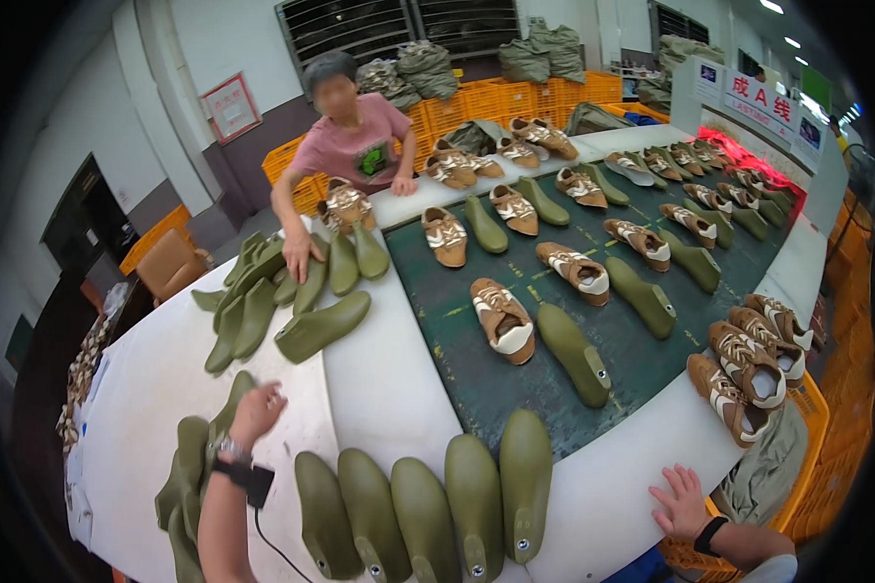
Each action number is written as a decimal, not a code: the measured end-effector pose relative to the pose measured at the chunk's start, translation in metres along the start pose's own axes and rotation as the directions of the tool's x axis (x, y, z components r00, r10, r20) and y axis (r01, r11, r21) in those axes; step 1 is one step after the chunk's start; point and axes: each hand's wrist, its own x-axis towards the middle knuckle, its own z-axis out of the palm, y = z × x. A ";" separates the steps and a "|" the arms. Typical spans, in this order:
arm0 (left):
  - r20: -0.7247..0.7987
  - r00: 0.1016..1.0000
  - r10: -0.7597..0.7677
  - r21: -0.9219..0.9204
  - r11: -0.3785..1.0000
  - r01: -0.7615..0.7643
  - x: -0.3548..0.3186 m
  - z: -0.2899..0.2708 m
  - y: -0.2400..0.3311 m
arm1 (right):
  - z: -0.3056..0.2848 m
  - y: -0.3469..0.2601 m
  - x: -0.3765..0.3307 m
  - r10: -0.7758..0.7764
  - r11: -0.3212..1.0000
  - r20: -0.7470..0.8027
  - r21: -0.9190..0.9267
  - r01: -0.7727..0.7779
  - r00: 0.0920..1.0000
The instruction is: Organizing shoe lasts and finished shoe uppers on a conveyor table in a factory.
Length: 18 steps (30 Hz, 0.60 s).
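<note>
Works at a white table [403, 364] with a dark green panel [651, 384] bearing brown sneakers [503, 316] and green shoe lasts [572, 350], near a white wall [228, 44]. Faces orange crates [476, 102] beneath grey-green sacks [428, 68]; at right, has a nearer crate [815, 457] containing similar cloth [763, 476]. Holds the left grip [259, 412] loosely spread by clustered lasts [192, 447], the right grip [684, 502] splayed at the table's edge, with five lasts [423, 505] in a row between.
</note>
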 end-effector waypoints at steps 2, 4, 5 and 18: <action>-0.137 0.990 0.036 0.125 0.992 -0.019 0.068 0.028 -0.009 | -0.003 -0.003 -0.004 0.014 1.000 0.038 0.011 -0.014 0.999; -0.257 0.962 0.097 0.191 0.981 -0.048 0.116 0.055 -0.068 | -0.009 -0.006 0.003 0.015 1.000 0.052 0.020 -0.016 0.999; -0.223 0.974 0.048 0.155 0.988 -0.013 0.136 0.067 -0.075 | -0.013 -0.008 0.003 0.005 1.000 0.078 0.030 -0.007 0.997; -0.092 0.978 -0.190 0.236 0.950 0.207 0.167 0.098 -0.059 | -0.017 -0.013 0.005 0.002 0.998 0.125 -0.059 0.005 0.992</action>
